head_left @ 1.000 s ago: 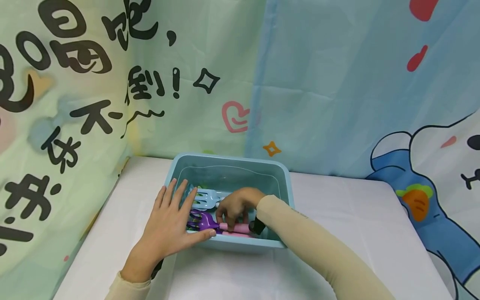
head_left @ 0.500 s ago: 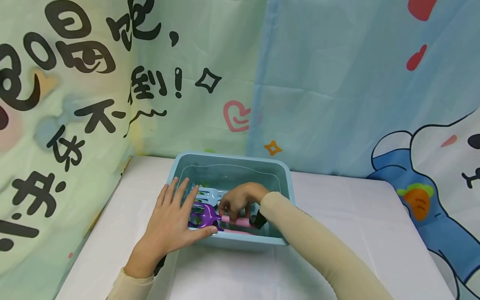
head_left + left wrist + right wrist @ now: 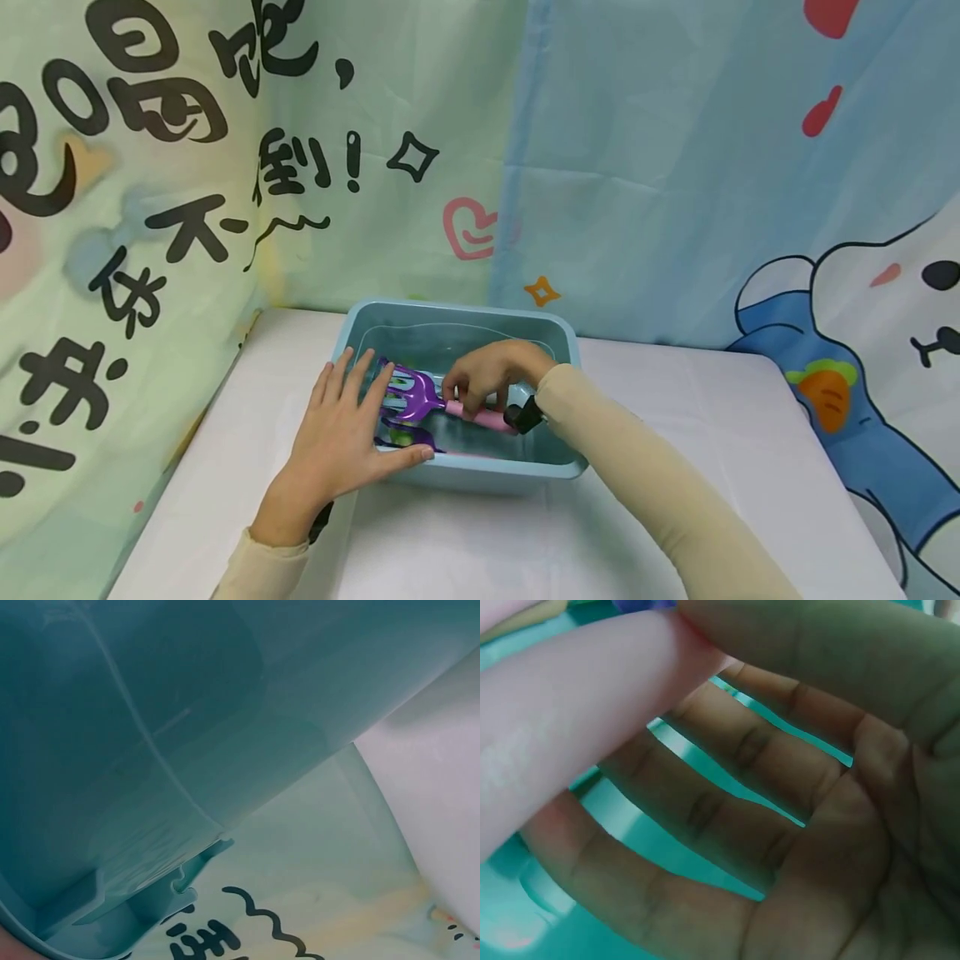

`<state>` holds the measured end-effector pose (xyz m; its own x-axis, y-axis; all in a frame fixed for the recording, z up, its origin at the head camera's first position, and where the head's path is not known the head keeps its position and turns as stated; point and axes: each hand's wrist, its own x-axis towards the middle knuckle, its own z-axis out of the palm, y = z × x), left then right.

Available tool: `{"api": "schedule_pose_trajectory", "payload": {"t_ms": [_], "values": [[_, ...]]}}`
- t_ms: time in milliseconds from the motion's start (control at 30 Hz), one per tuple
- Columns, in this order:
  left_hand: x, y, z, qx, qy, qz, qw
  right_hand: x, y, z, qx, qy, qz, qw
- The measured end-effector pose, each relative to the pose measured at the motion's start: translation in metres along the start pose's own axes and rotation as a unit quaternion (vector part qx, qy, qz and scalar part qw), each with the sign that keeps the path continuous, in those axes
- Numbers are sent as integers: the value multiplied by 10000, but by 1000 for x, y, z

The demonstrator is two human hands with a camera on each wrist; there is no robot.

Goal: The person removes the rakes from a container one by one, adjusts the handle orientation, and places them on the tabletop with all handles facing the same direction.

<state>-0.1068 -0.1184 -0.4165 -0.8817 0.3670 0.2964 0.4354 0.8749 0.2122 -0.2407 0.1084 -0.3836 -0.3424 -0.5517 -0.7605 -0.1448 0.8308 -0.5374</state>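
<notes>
A blue plastic bin (image 3: 480, 477) stands on the white table. My right hand (image 3: 487, 375) reaches into it and grips the pink handle of a toy garden fork (image 3: 414, 398) with a purple head. In the right wrist view, thumb and fingertips hold that pink handle (image 3: 570, 712). A second purple tool (image 3: 420, 437) lies along the bin's front wall, its handle mostly hidden. Behind the fork's tines, light blue parts of another tool show. My left hand (image 3: 341, 446) has its fingers spread and rests over the bin's front left corner, thumb along the rim.
White cloth covers the table (image 3: 645, 417) around the bin. Printed fabric curtains (image 3: 660, 167) rise behind and to the left. In the left wrist view the bin's outer wall (image 3: 225, 712) fills most of the picture.
My right hand has moved the purple fork back inside the bin, away from the front wall and over the light blue tool. The left hand stays at the corner.
</notes>
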Motion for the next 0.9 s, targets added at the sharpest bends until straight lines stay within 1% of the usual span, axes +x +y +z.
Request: {"api": "schedule_pose_trajectory", "payload": {"t_ms": [167, 367, 567, 733, 900], "values": [[0, 0, 1, -51, 129, 41, 9999, -16, 2, -8, 162, 125, -79, 9998], [0, 0, 3, -85, 246, 55, 9996, -34, 8, -18, 305, 130, -189, 9993], [0, 0, 4, -128, 295, 35, 9995, -64, 14, -31, 335, 229, -452, 9982], [-1, 0, 4, -131, 256, 22, 9996, -94, 24, -35, 376, 613, -613, 9955], [-1, -1, 3, -92, 249, 46, 9996, -123, 33, -33, 551, 973, -793, 9906]]}}
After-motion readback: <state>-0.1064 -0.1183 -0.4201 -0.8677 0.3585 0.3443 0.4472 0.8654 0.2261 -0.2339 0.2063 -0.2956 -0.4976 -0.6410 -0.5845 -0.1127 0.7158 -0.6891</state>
